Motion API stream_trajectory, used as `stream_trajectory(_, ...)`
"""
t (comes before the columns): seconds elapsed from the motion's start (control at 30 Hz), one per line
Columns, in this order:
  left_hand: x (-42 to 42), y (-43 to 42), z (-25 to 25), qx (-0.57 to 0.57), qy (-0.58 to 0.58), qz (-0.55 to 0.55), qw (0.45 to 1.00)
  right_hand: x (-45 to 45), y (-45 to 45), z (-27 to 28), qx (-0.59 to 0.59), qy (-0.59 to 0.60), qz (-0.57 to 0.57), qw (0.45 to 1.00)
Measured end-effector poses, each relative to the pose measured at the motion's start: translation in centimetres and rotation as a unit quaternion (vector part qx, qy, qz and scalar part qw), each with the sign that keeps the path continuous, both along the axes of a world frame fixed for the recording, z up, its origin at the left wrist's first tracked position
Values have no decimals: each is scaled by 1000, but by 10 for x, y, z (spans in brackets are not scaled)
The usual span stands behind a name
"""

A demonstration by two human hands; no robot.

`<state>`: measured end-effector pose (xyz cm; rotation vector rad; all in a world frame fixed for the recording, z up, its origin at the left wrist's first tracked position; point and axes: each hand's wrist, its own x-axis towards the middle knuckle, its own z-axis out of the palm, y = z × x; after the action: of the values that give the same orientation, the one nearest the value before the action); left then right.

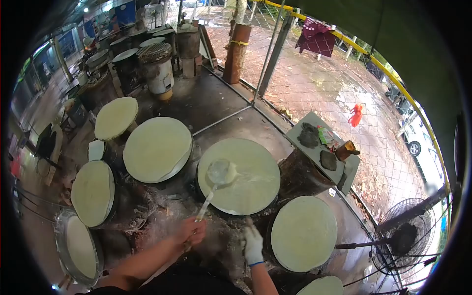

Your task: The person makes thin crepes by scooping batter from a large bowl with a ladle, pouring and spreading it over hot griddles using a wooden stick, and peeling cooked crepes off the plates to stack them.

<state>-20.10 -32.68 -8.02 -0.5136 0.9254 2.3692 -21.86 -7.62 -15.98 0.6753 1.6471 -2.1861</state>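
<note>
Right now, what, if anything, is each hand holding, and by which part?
The left hand grips the ladle by its handle; whether the gloved right hand holds anything cannot be told.

Daylight glares at upper right; dimmer left (fisheye-warped, black corners).

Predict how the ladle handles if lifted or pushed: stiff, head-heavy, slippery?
The ladle is likely stiff: its handle runs nearly straight from the left hand. Lifted, it may feel head-heavy, since the broad round head sits at the far end of a slim handle. Pushed, it may glide: the pale layer beside it looks wet.
</note>
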Motion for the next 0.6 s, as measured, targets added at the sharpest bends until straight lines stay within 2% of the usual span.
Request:
stream_trajectory(0.03,9,-2,17,-19,-8,2,1000,-7,5,-3,-23,21,-59,998)
stream_trajectory(0.1,24,-2,40,-52,-22,11,998,-26,7,-18,12,53,-119,991)
stream_trajectory(0.13,24,2,37,-26,-27,15,999,-32,2,-11,61,43,-85,994)
stream_trajectory(0.17,21,6,29,0,-32,19,999,-35,4,-33,149,141,9,979)
stream_trajectory(0.2,19,7,23,25,-35,22,999,-40,8,-72,230,238,102,938)
stream_trajectory(0.27,26,4,12,55,-61,31,996,-40,10,-93,239,234,248,909)
stream_trajectory(0.33,42,-1,9,69,-88,37,993,-35,22,-57,54,41,248,966)
stream_trajectory(0.37,53,-7,12,66,-99,40,992,-42,27,-44,-38,-61,248,966)
stream_trajectory(0.43,78,-22,26,58,-117,78,988,-49,42,-63,55,-68,114,990)
stream_trajectory(0.5,104,-32,40,57,-137,135,980,-65,47,-56,12,-117,-35,992)
stream_trajectory(0.57,131,-48,33,70,-131,177,973,-62,45,-71,97,18,-119,988)
stream_trajectory(0.6,143,-54,26,78,-128,193,970,-60,31,-69,127,50,-71,988)
